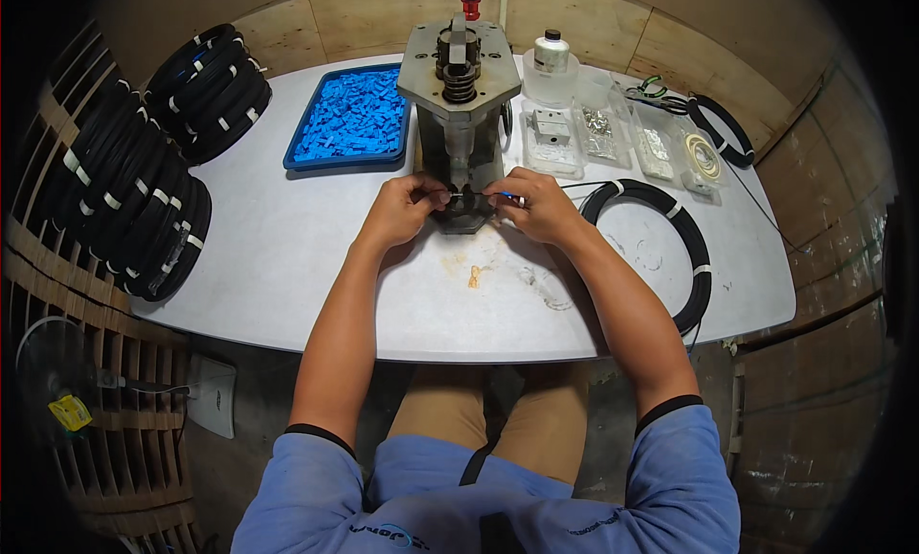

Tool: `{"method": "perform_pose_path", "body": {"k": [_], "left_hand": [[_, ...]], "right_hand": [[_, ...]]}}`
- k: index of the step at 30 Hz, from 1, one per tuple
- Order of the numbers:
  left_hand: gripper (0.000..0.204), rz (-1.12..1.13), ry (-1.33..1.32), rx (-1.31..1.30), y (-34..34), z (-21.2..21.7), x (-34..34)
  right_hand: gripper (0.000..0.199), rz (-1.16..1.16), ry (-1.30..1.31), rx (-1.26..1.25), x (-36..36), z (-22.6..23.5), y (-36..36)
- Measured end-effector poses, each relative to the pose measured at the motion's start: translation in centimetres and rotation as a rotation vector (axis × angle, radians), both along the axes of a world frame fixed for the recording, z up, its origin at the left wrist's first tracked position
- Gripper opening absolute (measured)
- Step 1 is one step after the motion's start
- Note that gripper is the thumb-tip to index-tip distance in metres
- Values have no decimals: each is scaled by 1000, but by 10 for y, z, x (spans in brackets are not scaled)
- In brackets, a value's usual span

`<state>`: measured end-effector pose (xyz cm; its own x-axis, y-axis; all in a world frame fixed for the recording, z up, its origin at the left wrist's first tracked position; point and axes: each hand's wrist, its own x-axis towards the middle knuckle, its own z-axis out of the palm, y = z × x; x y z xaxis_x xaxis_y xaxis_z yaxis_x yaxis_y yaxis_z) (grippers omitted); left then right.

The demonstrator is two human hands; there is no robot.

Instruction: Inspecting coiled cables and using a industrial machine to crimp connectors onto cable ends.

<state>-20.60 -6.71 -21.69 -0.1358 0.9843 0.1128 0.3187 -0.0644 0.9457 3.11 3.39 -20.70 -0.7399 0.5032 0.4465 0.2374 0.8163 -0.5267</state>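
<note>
A grey metal bench press [462, 95] stands in front of me, its ram lowered close over the small die at its base. My left hand [407, 210] is at the left side of the die, thumb and fingers pinched on something thin that I cannot make out. From the right, my right hand [538, 208] pinches a cable end with a small blue and white part [513, 199] showing between the fingers. A black cable coil [697, 253] lies to the right, with a strand running toward my right hand. The contact point inside the die is too small to read.
A dark tray [287, 163] of small blue plastic parts sits left of the press. Bundled black coils [134, 200] are stacked at the far left. Clear boxes [600, 138] of metal parts and a white bottle [551, 53] stand at the back right. An orange scrap [474, 277] lies in front.
</note>
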Motion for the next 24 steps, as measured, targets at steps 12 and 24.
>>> {"method": "perform_pose_path", "body": {"k": [12,24], "left_hand": [[14,0,46,0,-2,-1,-3],[16,-7,81,23,2,-4,-6]], "right_hand": [[28,-2,-13,53,0,1,-3],[28,-8,-14,48,-1,1,-3]]}}
